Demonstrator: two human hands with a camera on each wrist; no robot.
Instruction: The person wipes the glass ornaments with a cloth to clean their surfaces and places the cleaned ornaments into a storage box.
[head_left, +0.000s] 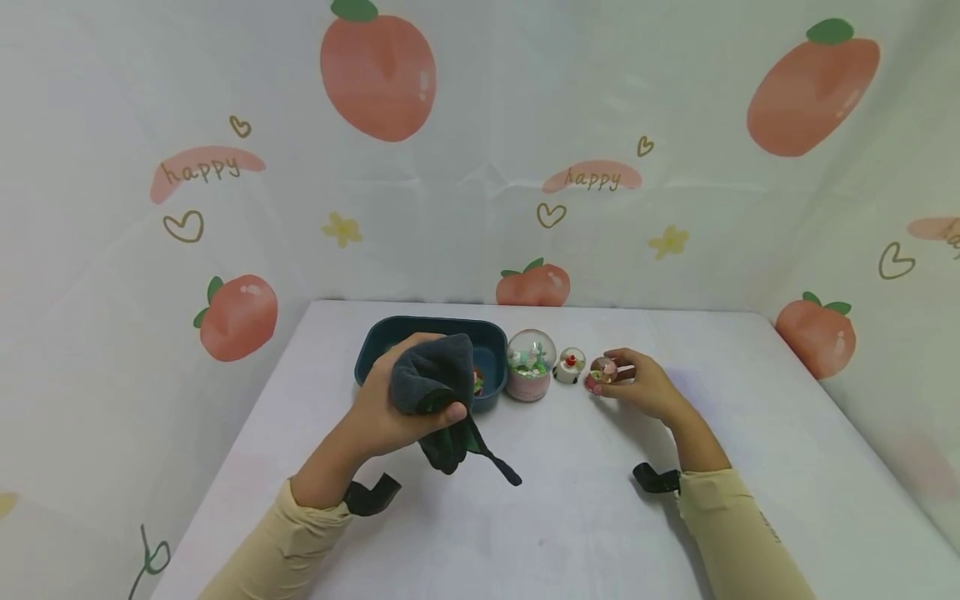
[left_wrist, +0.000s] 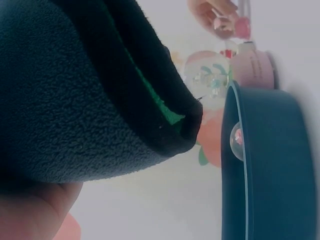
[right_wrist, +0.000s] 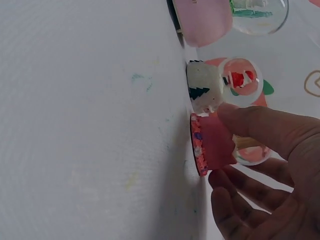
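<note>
My left hand [head_left: 381,412] grips a folded dark grey-blue cloth [head_left: 442,367] with a dark edge and a hanging loop, held up in front of the blue basin. At the right, my right hand [head_left: 648,390] pinches a small snow globe [right_wrist: 218,142] between thumb and fingers. Its base is pinkish red with a speckled bottom rim, which sits right at the tabletop. Close beside it stands a small snow globe with a white base [right_wrist: 204,86] and a red figure inside. A larger snow globe [head_left: 530,371] with a pink base is farther left.
The dark blue basin [head_left: 401,322] stands at the back of the white table [head_left: 540,508], partly hidden by my left hand and the cloth. Inside it a clear dome [left_wrist: 235,141] with something pink shows. Behind the table hangs a peach-printed white curtain [head_left: 465,225].
</note>
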